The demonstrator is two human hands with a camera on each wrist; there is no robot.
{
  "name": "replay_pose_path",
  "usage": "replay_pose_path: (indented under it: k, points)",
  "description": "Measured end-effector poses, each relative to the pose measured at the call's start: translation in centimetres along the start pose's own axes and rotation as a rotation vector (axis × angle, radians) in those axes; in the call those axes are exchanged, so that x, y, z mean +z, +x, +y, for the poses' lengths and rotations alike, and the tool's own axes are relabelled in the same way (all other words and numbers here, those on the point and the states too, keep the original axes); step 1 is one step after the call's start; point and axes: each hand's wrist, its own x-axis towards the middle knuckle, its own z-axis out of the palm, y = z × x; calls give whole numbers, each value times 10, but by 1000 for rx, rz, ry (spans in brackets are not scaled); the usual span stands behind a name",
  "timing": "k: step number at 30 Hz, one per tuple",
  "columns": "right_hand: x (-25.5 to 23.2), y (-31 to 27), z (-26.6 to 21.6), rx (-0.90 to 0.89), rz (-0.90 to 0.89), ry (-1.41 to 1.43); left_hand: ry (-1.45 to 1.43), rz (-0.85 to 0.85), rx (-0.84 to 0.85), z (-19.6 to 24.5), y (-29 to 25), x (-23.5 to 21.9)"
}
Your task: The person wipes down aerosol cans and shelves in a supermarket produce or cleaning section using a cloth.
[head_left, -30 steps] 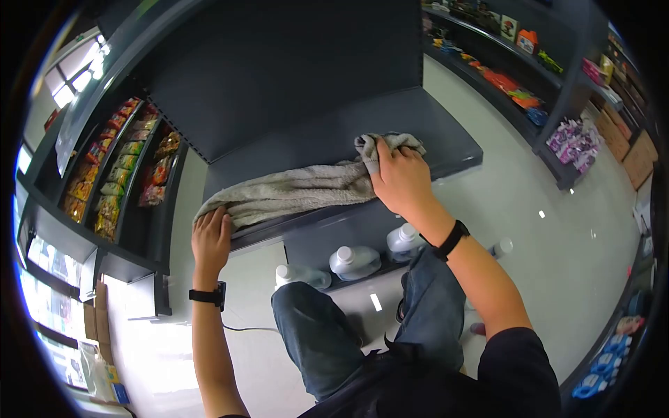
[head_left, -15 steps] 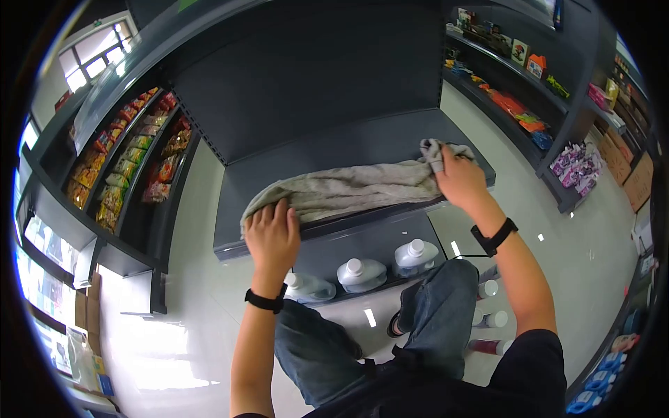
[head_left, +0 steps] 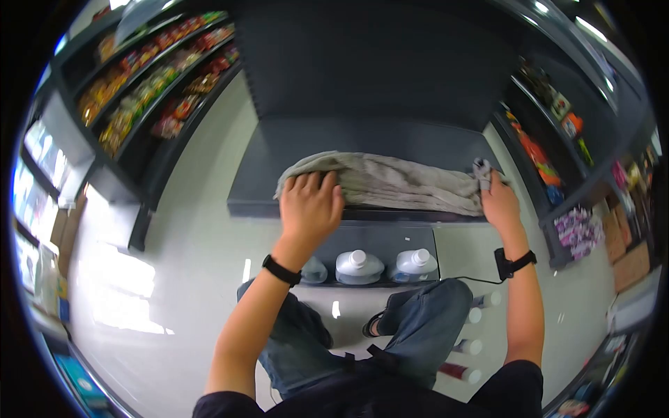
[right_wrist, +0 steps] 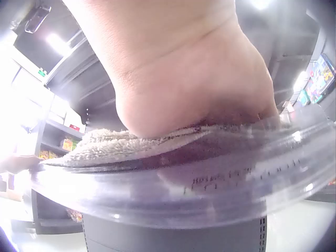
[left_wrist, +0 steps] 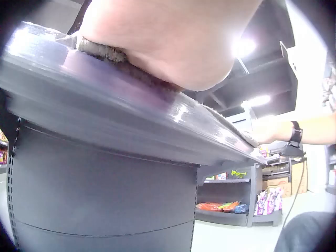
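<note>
A grey-beige cloth (head_left: pixel 411 182) lies stretched lengthwise along the front of a dark shelf board (head_left: pixel 244 174). My left hand (head_left: pixel 310 209) rests on its left end, fingers laid over the fabric. At the other end my right hand (head_left: pixel 502 205) grips the bunched, twisted part of the cloth. In the left wrist view the heel of my left hand (left_wrist: pixel 168 42) is above the shelf's clear front strip (left_wrist: pixel 178 113). The right wrist view has the heel of my right hand (right_wrist: pixel 194 84) against the cloth (right_wrist: pixel 121 147); its fingers are hidden there.
Large capped bottles (head_left: pixel 359 268) stand on a lower dark ledge under the board. Several smaller bottles (head_left: pixel 468 346) are on the floor by my right leg. Shelves of snack packets (head_left: pixel 153 87) stand at left, shelves with toys (head_left: pixel 533 157) at right. A thin cable (head_left: pixel 474 280) runs near my right wrist.
The head view has shifted and turned, so shelf and cloth appear more level. Both hands keep their places on the cloth, the right one still at its bunched end.
</note>
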Motion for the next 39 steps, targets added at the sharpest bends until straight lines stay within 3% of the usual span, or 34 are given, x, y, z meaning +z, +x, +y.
replay_pose_path:
  k: [2, 6, 7, 8, 13, 17, 19, 21, 23, 24, 25, 27, 29, 31, 32, 36, 38, 39]
  points:
    - [4, 19, 11, -45, -49, -77, -55, 3, 5, -3, -3, 0]
    - [26, 97, 57, -134, -329, 3, -146, 39, 29, -13, -4, 3]
    - [30, 113, 60, -169, -426, 87, -176, 16, 58, -15, -4, 4]
    - [3, 107, 23, -84, -544, 90, -178, -3, 50, -16, -3, 5]
    - [36, 187, 21, -134, -634, 94, -108, 4, -6, -19, -3, 12]
    - [29, 202, 1, -22, -686, 227, -151, 25, 13, -19, -7, 19]
    - [8, 193, -13, 176, -739, 408, -113, 36, 13, -16, -8, 19]
    - [13, 208, -8, 183, -763, 443, -118, 56, -9, -14, -9, 21]
    - [30, 223, 2, 221, -777, 665, -109, 23, -16, -11, -11, 22]
    - [60, 249, 28, 91, -779, 729, -112, 26, -23, -10, -12, 22]
    - [52, 220, 1, -11, -569, 488, -116, 39, -40, -7, -14, 23]
    - [38, 188, -58, 70, -396, 97, -102, 66, -22, -6, -16, 24]
    - [42, 210, -46, 92, -476, 87, -85, 54, -42, -7, -15, 25]
    - [48, 220, -50, -240, -444, 228, -44, 39, 3, -8, -17, 24]
    - [33, 188, -102, -95, -593, 146, -36, 44, 2, -8, -18, 24]
    - [48, 209, -146, -76, -788, 323, -13, 28, 0, -6, -19, 29]
    - [35, 199, -192, -388, -821, 229, -8, 31, -1, -7, -19, 29]
    - [32, 191, -216, -388, -821, 224, 0, 31, 5, -7, -19, 29]
